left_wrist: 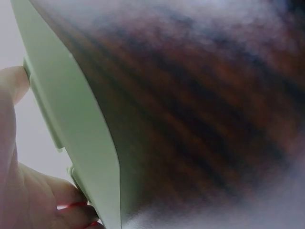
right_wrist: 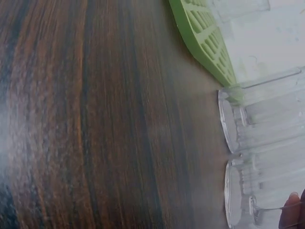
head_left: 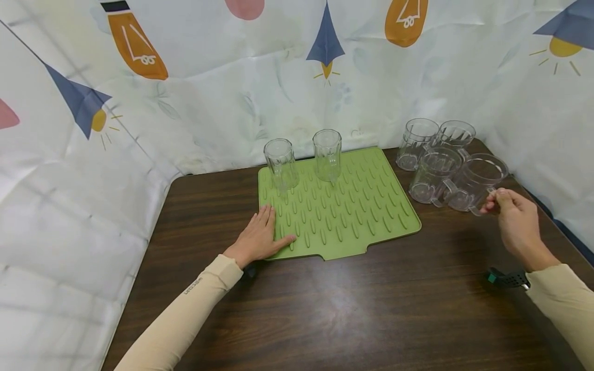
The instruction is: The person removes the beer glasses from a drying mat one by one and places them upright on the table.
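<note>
My left hand [head_left: 258, 235] rests on the left front edge of a green ridged mat [head_left: 343, 216], fingers straight and thumb spread. In the left wrist view, the fingers [left_wrist: 66, 200] meet the edge of the mat. With curled fingers my right hand [head_left: 520, 224] pinches the handle of a clear mug [head_left: 480, 172], the front right one of a cluster. This mug [right_wrist: 233, 193] seems to stand upright on the table beside another clear mug [head_left: 438, 170]. Most of the right hand lies outside the right wrist view; only fingertips [right_wrist: 290, 212] show at the handle.
Two clear mugs, one at the left [head_left: 281, 165] and one nearer the middle [head_left: 327, 157], stand on the mat's back part. Two more, a left one [head_left: 415, 144] and a right one [head_left: 457, 134], stand behind the gripped mug. A printed curtain [head_left: 209, 113] borders the dark wooden table [head_left: 325, 314].
</note>
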The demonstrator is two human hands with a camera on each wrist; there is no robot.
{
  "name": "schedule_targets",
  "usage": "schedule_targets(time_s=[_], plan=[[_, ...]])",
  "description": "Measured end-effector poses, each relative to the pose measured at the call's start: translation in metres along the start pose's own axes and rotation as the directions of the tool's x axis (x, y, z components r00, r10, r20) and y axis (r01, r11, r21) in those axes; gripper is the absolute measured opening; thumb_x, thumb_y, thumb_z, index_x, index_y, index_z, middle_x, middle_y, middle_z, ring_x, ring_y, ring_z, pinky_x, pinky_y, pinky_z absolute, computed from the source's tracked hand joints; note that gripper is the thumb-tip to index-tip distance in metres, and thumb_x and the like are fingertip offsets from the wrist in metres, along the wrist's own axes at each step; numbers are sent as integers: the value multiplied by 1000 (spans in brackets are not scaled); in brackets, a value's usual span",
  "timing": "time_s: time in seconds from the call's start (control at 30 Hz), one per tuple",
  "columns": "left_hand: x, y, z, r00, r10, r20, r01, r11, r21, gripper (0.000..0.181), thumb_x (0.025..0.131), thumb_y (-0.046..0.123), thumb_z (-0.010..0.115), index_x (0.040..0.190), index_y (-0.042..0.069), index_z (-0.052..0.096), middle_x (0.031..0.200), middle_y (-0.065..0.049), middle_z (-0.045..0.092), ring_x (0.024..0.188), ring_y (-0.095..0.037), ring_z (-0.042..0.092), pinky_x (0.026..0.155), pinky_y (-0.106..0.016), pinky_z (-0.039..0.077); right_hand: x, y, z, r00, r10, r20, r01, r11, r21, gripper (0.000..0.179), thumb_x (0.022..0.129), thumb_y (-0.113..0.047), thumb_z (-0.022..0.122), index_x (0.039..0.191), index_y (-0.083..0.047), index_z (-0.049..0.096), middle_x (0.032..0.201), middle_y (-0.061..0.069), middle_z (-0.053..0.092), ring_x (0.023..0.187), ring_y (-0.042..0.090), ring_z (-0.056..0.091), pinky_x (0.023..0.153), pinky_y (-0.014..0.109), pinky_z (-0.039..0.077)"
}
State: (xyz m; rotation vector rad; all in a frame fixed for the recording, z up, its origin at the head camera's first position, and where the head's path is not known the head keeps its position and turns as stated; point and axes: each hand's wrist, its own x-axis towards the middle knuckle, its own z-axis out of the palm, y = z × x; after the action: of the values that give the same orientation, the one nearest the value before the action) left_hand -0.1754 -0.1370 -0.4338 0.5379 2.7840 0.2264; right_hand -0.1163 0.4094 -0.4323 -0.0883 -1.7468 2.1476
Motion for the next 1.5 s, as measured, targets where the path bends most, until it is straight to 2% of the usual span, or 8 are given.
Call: schedule_targets(time_s=[0.57,0.8,0.93,1.03,1.17,1.33,1.4,1.5], plan=[[-2,-2,-1,1000,16,-8,-16,1000,-2,106,101,71,45,163,-6,9,173,-26,3,164,-37,5,135,-54,13,-2,-2,5,998,24,61,-23,1000,-16,28,109,-14,50,94,-1,69,82,-1,70,73,7,71,71,15,60],[-4,-2,-3,1000,16,-4,-16,1000,-4,105,101,69,46,163,-7,10,173,-26,4,164,-38,5,134,-55,13,-3,-12,0,990,134,48,-122,973,-198,30,109,-28,53,102,-4,70,87,-8,73,81,1,75,77,8,55],[-4,-2,-3,1000,12,4,-12,1000,3,106,100,71,45,163,-6,9,174,-25,3,164,-36,4,135,-53,12,-3,-16,-2,981,190,-25,-185,904,-386,30,109,-37,52,107,-11,67,87,-19,71,81,-7,71,74,4,50],[-3,-2,-2,1000,20,2,-20,1000,0,105,101,70,45,163,-7,10,173,-26,4,164,-37,4,135,-54,13,-1,-21,-4,983,148,-105,-179,879,-442,18,108,-35,54,108,-19,62,89,-22,67,79,-10,67,70,3,50],[-2,-2,-1,1000,27,3,-27,1000,-4,104,101,69,45,163,-8,11,173,-27,4,164,-38,4,134,-55,13,4,-33,-8,980,38,-195,-116,906,-407,5,108,-26,54,112,-24,54,97,-16,61,79,-8,65,69,3,51],[-3,-3,-2,1000,25,4,-25,1000,-8,105,101,70,46,163,-7,10,173,-26,4,164,-37,4,135,-54,13,16,-51,-2,941,-54,-333,-67,937,-342,7,107,-22,54,113,-21,54,99,-8,59,78,-2,63,66,5,52],[-3,-2,-2,1000,23,4,-23,1000,-14,105,101,70,46,163,-7,10,173,-26,4,164,-37,4,135,-54,12,20,-57,3,930,-100,-355,2,964,-266,9,105,-18,57,113,-16,56,99,-3,60,77,3,64,64,7,53],[-4,-2,-3,1000,25,2,-25,999,-22,105,101,69,46,163,-7,11,173,-26,4,164,-37,4,135,-54,13,23,-65,10,929,-177,-326,87,958,-273,12,105,-16,57,117,-14,57,100,0,60,78,4,64,66,8,53]])
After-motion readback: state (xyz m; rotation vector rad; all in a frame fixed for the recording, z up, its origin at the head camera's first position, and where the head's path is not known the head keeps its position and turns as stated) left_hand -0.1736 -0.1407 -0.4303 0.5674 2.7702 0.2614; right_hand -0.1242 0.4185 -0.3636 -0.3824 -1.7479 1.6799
